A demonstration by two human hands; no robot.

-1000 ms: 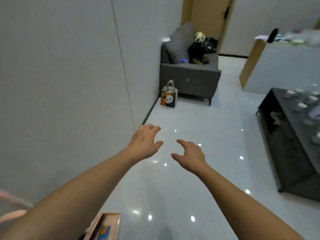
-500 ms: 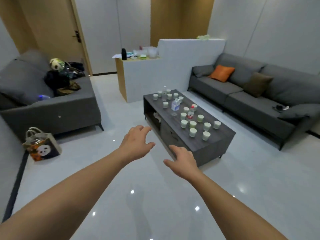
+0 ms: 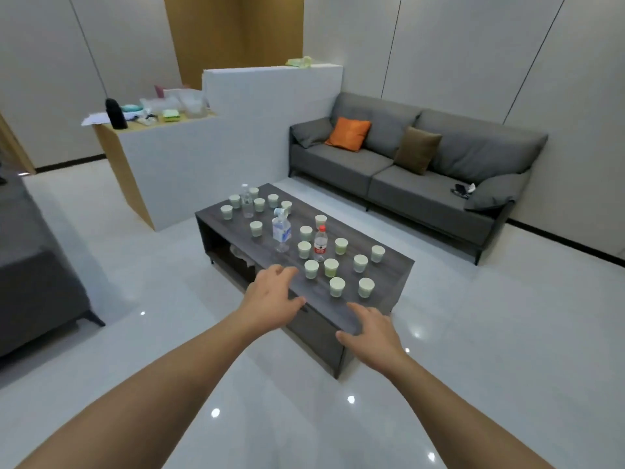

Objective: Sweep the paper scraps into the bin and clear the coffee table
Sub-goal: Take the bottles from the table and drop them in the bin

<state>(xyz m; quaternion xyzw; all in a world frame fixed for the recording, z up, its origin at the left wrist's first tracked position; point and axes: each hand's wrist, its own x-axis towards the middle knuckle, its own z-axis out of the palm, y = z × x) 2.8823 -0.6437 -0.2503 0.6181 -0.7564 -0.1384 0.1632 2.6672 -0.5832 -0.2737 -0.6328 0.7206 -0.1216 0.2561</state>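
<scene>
Centre frame, your left hand (image 3: 270, 301) and right hand (image 3: 372, 333) hover empty, fingers spread, over the coffee table (image 3: 389, 292). Its paper cups (image 3: 338, 286) look light and crushable; pinch each gently at the rim. No bin visible.

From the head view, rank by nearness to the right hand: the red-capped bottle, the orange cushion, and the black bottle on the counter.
From the right hand:
1. Red-capped bottle, on the coffee table just beyond the hand.
2. Orange cushion, on the sofa past the table's far side.
3. Black bottle, on the counter, far left.
</scene>
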